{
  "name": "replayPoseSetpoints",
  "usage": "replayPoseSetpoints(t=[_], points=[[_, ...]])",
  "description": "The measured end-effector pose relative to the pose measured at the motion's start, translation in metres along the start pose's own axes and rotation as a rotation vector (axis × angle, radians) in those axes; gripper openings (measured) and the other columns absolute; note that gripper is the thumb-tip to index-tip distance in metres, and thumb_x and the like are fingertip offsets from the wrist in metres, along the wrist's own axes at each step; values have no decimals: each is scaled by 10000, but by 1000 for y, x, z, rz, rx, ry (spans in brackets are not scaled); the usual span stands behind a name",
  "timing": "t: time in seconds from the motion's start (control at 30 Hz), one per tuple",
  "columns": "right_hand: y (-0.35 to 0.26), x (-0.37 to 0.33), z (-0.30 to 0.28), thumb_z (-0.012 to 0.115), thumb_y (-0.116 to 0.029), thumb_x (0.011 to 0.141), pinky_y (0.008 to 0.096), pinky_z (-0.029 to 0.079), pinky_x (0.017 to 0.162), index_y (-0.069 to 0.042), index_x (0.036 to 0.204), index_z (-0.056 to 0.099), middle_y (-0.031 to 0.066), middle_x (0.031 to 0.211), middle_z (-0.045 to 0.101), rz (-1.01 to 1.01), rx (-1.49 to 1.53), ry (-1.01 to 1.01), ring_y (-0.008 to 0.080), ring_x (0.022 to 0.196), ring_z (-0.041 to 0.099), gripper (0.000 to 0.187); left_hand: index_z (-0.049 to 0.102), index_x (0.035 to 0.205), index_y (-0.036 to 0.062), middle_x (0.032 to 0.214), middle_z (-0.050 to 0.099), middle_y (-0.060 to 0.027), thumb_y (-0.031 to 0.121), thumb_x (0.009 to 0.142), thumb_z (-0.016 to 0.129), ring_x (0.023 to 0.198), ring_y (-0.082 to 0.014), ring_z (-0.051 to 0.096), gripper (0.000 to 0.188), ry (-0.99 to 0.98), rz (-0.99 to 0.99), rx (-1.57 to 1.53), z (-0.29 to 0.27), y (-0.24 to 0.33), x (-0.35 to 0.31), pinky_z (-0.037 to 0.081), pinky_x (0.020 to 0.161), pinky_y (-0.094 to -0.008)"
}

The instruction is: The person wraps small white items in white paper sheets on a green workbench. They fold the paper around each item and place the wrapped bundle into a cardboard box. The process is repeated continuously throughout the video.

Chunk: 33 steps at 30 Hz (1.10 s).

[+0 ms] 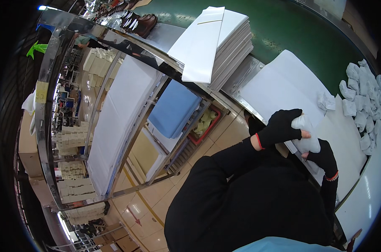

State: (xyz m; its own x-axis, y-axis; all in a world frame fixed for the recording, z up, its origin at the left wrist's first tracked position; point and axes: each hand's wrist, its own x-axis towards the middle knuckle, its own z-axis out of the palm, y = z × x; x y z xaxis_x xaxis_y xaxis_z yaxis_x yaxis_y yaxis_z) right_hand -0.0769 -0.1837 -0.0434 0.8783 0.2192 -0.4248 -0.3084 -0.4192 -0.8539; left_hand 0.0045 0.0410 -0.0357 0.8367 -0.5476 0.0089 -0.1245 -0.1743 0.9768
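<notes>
Between my two black-gloved hands is a wad of white paper [306,126], rounded and crumpled. My left hand [283,127] has its fingers closed around the wad's left side, with the thumb across its front. At its lower right, my right hand [324,158] pinches the wad. The bare fingertips of both gloves show. Underneath lie large flat white paper sheets [287,82]. One small crumpled paper wad [326,101] rests on these sheets, just beyond my hands.
A heap of white paper wads [360,98] lies at the right on the green surface [278,25]. At the far left of it stand a tall stack of white sheets [232,46] and brown shoes [145,25]. A metal rack [43,126] with white and blue sheets [173,109] fills the left.
</notes>
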Motion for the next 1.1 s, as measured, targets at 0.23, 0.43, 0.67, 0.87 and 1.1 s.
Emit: replayPoseSetpoints(t=[0.23,0.43,0.67,0.87,1.1], points=[[-5,-11,12,849,-227,605,306,503,715,14,966,680,103,840,707,-17,37,70,175,774,673,465,606,953,2,855,647,-89,275,706,807,821,-141,610,419,-71,-23,-193,-6,-11,-6,484,710,-309],[-22,-31,-5,876,-233,541,304,489,713,8,971,674,95,849,702,21,40,9,179,760,659,532,623,1017,12,931,659,-72,281,747,766,879,-155,615,407,-187,-156,-477,-16,-1,-4,479,800,-290],[-8,-46,-37,948,-178,424,320,490,709,26,946,674,97,850,703,-128,102,-146,181,788,659,623,576,1133,-17,1037,640,-91,331,821,701,937,-171,607,484,-378,-250,-923,5,1,-10,476,847,-298],[1,-30,-34,829,-25,504,297,475,678,-8,854,587,47,795,619,-378,93,187,149,725,593,426,563,1144,-13,1032,632,-78,316,845,676,946,-165,602,459,-253,-258,-890,10,10,-7,475,845,-294],[10,-12,-5,486,-220,992,278,459,675,26,1061,599,43,845,602,-287,368,639,116,748,546,280,565,1091,12,960,638,-65,184,807,732,855,-116,603,372,110,35,-356,20,16,-4,507,722,-273]])
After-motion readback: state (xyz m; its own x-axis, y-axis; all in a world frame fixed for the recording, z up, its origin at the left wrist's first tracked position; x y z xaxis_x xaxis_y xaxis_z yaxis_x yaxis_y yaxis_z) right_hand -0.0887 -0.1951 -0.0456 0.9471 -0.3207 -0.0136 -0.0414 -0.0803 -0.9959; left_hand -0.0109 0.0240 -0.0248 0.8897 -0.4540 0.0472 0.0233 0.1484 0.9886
